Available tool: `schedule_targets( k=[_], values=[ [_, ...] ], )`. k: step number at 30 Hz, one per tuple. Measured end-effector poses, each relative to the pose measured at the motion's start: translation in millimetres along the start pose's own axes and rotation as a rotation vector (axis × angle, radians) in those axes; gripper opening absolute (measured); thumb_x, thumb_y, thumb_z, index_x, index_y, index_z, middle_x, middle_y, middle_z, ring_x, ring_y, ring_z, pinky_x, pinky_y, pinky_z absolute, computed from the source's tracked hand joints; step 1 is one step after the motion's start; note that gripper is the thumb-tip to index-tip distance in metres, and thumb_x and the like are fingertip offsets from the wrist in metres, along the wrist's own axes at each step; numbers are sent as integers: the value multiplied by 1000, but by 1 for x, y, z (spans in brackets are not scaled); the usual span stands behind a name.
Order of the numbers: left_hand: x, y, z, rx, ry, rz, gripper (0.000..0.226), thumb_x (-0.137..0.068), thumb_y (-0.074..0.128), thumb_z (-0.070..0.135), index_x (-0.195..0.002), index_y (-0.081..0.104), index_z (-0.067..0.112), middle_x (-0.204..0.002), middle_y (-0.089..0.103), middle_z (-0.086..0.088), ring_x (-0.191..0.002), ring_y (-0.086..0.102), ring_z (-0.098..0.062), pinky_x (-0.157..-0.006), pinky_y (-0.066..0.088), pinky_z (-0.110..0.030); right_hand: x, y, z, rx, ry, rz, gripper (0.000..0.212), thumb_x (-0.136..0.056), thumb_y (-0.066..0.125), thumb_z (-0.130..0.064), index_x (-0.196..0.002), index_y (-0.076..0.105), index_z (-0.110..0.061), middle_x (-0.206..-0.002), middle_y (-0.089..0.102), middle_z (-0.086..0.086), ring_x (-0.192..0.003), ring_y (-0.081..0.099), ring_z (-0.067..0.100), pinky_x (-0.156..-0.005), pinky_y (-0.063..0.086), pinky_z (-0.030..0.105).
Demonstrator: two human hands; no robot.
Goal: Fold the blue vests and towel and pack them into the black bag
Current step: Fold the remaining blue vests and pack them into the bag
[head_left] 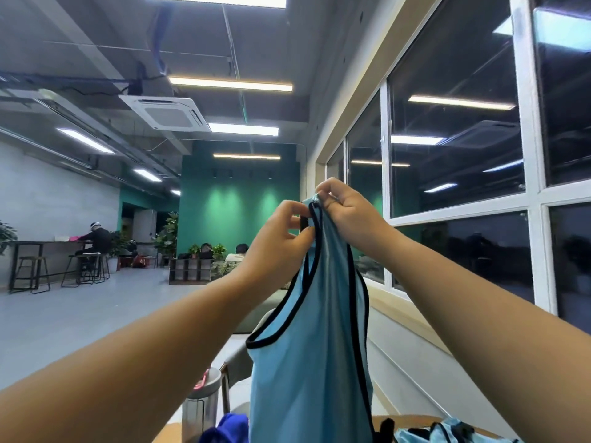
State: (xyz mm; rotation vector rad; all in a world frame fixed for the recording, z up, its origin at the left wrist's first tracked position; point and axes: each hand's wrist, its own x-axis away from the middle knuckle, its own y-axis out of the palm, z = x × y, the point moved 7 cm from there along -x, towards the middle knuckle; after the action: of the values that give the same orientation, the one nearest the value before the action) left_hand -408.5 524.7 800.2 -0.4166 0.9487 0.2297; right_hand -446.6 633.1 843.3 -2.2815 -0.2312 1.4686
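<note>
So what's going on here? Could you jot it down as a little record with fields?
held item: light blue vest with black trim, hanging in the air
left hand: pinches one shoulder strap
right hand: pinches the strap tops
below, left: grey lidded bottle; dark blue cloth
below, right: another light blue vest
black bag: not visible

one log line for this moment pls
left hand: pinches vest strap | right hand: pinches strap top | blue vest: hanging, unfolded
</note>
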Motion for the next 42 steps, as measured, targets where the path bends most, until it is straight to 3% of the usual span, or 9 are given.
schedule_targets(
  k=[5,8,12,16,22,27,36,39,42],
  values=[
    [0,-5,2,-74,52,3,23,-89,57,1,-91,57,23,-89,63,1,-59,59,-10,-57,52,-24,7,9,-2,-46,-4,-31,18,-104,38,-20,-90,50,-18,-75,49,-2,-69,45,8,-63,39,16],
    [0,0,-2,-273,99,-97,27,-88,54,-1,-91,63,24,-90,62,0,-79,61,-21,-71,50,-27,9,9,-2,-45,-9,-27,18,-104,38,-22,-92,50,-17,-77,50,-1,-72,46,10,-68,40,23],
    [16,22,-30,-616,-74,-434,30,-88,47,-3,-106,66,12,-94,59,3,-90,57,-17,-80,46,-26,9,5,-1,-56,-10,2,20,-104,38,-23,-88,49,-21,-75,47,-1,-68,42,11,-59,37,12],
    [48,33,-71,-917,-198,-825,29,-83,57,1,-112,58,-4,-110,63,-16,-93,60,-25,-77,50,-32,11,0,5,-1,16,10,19,-104,36,-24,-94,49,-17,-78,47,-2,-70,43,9,-58,36,9],
    [70,20,-91,-920,-238,-914,8,-90,55,29,-91,63,27,-107,58,-2,-97,57,-21,-89,49,-38,21,-12,31,78,93,22,19,-104,36,-26,-94,50,-18,-82,49,1,-74,44,11,-67,37,24],
    [65,15,-91,-1091,-127,-829,17,-89,55,20,-94,69,13,-100,65,-6,-90,62,-25,-83,53,-38,27,-12,41,68,102,28,19,-104,37,-27,-92,51,-21,-80,48,-1,-73,44,11,-68,37,26],
    [56,14,-77,-1054,-92,-256,27,-86,57,28,-69,59,8,-67,57,-8,-63,47,-25,-56,39,-29,31,-9,42,19,103,44,20,-104,37,-28,-89,51,-26,-80,48,-2,-74,45,10,-68,39,24],
    [59,18,-78,-976,-55,-234,27,-85,54,16,-66,36,21,-76,47,3,-70,45,-24,-57,32,-32,31,-10,42,42,103,55,19,-104,37,-28,-93,52,-22,-80,48,-3,-73,45,9,-67,38,24],
    [60,21,-85,-779,-7,-327,26,-80,53,-1,-77,46,24,-92,48,4,-76,52,-24,-60,42,-36,34,-14,50,75,125,58,21,-104,37,-27,-97,53,-16,-82,49,2,-73,44,10,-66,37,25]
  ],
)
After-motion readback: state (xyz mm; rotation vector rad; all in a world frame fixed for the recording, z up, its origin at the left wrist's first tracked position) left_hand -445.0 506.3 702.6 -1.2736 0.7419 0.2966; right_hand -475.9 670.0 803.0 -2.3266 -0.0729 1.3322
